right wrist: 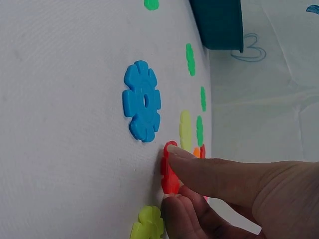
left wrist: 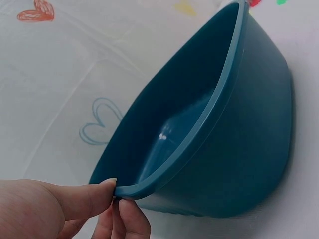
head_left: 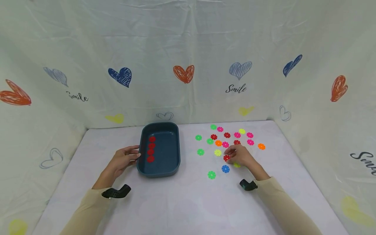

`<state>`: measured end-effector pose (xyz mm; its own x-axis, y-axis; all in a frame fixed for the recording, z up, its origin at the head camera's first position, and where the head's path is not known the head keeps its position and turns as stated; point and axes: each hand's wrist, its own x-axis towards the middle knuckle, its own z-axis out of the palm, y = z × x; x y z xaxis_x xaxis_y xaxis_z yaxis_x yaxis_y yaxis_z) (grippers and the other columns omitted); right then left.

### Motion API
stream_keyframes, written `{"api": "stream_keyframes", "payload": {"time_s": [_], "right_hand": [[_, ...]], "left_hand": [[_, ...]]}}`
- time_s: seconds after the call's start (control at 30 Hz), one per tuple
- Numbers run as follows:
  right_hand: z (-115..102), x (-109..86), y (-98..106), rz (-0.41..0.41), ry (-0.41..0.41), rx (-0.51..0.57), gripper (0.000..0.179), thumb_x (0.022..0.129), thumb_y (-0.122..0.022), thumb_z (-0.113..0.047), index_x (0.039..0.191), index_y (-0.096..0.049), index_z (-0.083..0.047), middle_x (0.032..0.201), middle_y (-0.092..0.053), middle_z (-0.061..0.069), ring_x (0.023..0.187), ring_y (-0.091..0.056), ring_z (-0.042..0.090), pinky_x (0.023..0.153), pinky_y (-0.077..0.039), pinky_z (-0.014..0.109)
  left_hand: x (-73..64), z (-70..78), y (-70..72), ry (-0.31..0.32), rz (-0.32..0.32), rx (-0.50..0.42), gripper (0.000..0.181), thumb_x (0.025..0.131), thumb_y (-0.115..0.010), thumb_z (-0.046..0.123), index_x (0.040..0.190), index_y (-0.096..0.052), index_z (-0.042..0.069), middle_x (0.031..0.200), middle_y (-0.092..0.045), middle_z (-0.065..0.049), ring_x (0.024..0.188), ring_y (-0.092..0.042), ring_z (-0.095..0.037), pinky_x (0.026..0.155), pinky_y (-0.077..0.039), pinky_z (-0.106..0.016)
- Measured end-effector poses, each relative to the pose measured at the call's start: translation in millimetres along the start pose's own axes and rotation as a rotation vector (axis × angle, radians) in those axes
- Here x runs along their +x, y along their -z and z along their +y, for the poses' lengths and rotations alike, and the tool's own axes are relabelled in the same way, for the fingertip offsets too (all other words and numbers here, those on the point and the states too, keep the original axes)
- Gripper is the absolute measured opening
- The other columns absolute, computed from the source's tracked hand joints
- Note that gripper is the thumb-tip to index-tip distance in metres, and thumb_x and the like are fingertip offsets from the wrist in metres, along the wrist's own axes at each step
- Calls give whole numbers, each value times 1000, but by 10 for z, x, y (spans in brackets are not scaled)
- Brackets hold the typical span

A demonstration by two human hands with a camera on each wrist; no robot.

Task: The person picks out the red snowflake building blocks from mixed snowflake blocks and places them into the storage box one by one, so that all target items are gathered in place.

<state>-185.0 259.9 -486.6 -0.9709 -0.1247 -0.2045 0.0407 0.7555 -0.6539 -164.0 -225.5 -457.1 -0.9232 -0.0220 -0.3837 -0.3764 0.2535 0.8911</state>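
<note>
A dark blue tray stands on the table's left half with several red flower discs in a row inside. My left hand pinches the tray's left rim between thumb and fingers. Many coloured flower discs lie scattered on the right. My right hand pinches a red disc, seen edge-on in the right wrist view, lifting it off the cloth. A blue disc lies just beside it, and a yellow-green one sits under the hand.
A white cloth covers the table, and cloth walls with heart prints close in the back and both sides. A green disc and a blue disc lie nearest the front.
</note>
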Motion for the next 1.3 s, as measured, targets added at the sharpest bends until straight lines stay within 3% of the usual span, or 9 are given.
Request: {"api": "stream_keyframes", "payload": {"time_s": [0.43,1.03,1.3], "right_hand": [[-52,2,-37,-17,-3,-64,26,83,-88,-1,107,-77,-1,93,-68,8,90,-62,25,78,-60,35],[-48,6,54,-28,15,7,17,86,-81,6,100,-76,-1,87,-65,9,83,-59,24,71,-54,26],[-141,42,91,-7,124,61,14,88,-76,7,100,-77,0,90,-69,9,84,-61,23,74,-55,26]], "left_hand": [[-50,44,-11,24,-3,1,58,104,-64,2,158,-42,-5,130,-56,-17,90,-62,-8,79,-57,-23],[-29,42,2,19,-21,-12,58,104,-64,4,158,-42,-5,134,-56,-19,92,-62,-8,79,-57,-22],[-40,52,1,29,-14,-15,57,105,-63,3,157,-43,-4,136,-55,-20,94,-62,-9,79,-57,-21]]}}
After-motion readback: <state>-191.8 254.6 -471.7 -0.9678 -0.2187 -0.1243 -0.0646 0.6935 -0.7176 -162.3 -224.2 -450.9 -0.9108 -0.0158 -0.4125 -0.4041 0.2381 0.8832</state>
